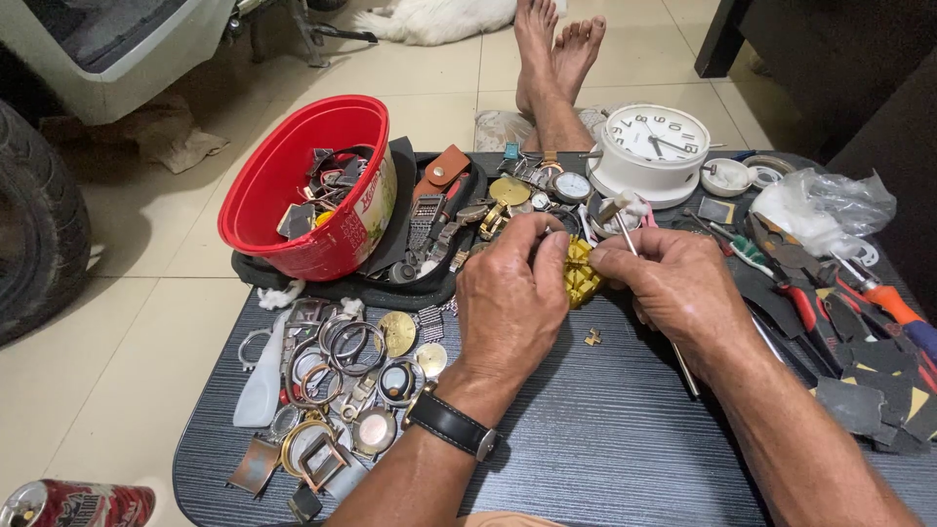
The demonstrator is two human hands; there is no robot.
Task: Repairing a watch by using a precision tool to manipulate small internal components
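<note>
My left hand (512,293), with a black-strapped wristwatch (451,425) on its wrist, pinches a small yellow block-shaped holder (580,274) at the middle of the dark table (586,439). My right hand (673,288) touches the holder's right side and grips a thin metal tool (683,366) that runs through the fist, its tip poking up near the holder. A tiny brass part (592,338) lies on the table just below the holder.
A red bucket (293,185) of watch parts lies tilted at the back left. Loose watch cases and rings (342,381) crowd the left. A white table clock (652,151) stands behind; pliers and screwdrivers (830,303) lie right. Bare feet (554,54) rest beyond the table.
</note>
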